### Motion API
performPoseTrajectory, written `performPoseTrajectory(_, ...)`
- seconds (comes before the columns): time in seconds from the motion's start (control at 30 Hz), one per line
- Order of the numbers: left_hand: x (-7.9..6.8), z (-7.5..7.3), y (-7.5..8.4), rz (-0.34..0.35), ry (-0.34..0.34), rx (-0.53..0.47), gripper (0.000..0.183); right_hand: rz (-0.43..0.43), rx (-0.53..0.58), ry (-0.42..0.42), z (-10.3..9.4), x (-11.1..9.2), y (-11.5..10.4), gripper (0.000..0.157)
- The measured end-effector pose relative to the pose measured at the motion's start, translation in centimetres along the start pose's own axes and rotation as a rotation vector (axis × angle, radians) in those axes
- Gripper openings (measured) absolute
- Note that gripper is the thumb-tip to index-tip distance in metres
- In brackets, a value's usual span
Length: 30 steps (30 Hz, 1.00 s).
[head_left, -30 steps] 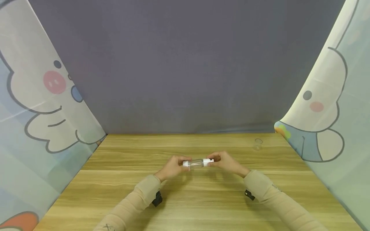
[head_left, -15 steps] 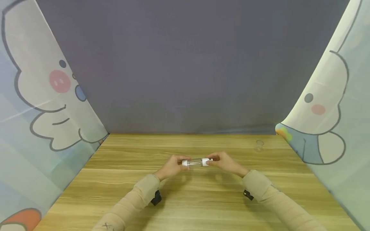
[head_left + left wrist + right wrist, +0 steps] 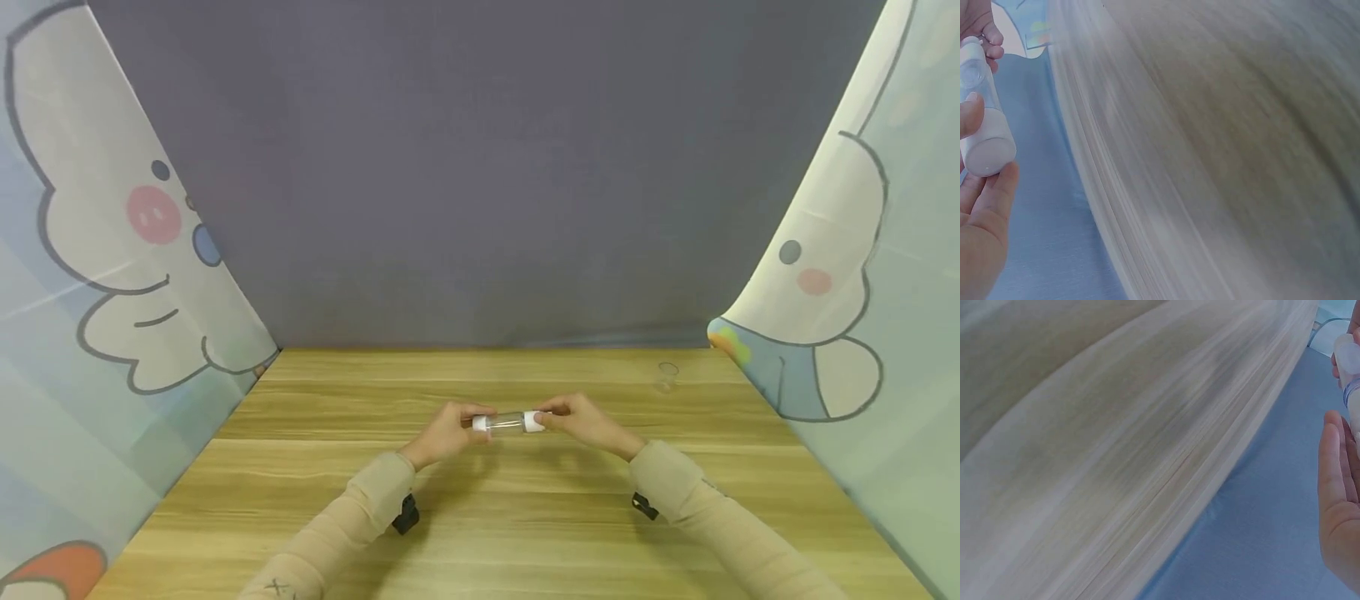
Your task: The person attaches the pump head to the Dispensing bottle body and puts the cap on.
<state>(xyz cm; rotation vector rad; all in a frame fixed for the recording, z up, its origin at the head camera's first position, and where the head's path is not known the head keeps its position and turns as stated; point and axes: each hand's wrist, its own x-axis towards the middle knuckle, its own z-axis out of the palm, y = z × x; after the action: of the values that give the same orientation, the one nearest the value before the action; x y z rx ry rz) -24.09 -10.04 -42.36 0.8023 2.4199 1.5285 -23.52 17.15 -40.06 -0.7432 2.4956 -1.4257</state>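
Note:
A small clear bottle [image 3: 506, 423] with a white base and a white top is held level above the wooden table, between both hands in the head view. My left hand [image 3: 446, 433] grips its white base [image 3: 989, 147], thumb on one side and fingers on the other. At the other end, my right hand [image 3: 588, 423] pinches the white top [image 3: 533, 422] between thumb and fingers. Part of that top is hidden behind the right fingers. In the right wrist view, the bottle shows only at the right edge, beside the hand.
A clear, cup-like piece [image 3: 667, 377] stands at the back right of the wooden table [image 3: 525, 533]. A dark grey curtain [image 3: 487, 183] hangs behind the table. Cartoon-printed cloths [image 3: 67, 333] flank both sides.
The white top has turned in my right fingers: the dark notch seen at its end before is out of sight. The bottle and left hand stay nearly in place.

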Motion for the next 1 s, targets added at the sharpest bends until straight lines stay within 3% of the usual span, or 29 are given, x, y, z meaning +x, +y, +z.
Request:
performPoseTrajectory(0.2,-0.1,0.0,-0.5,0.012,-0.006,-0.007,0.039,-0.034,-0.010,-0.010,0.2,-0.1,0.5,0.047)
performPoseTrajectory(0.63,0.0,0.1,-0.8,0.018,-0.010,-0.023,0.039,0.012,0.058,-0.009,0.5,0.3,0.8,0.037)
performPoseTrajectory(1.0,0.4,0.0,-0.8,0.016,0.011,-0.027,0.038,0.007,-0.022,0.008,0.0,0.9,0.7,0.048)
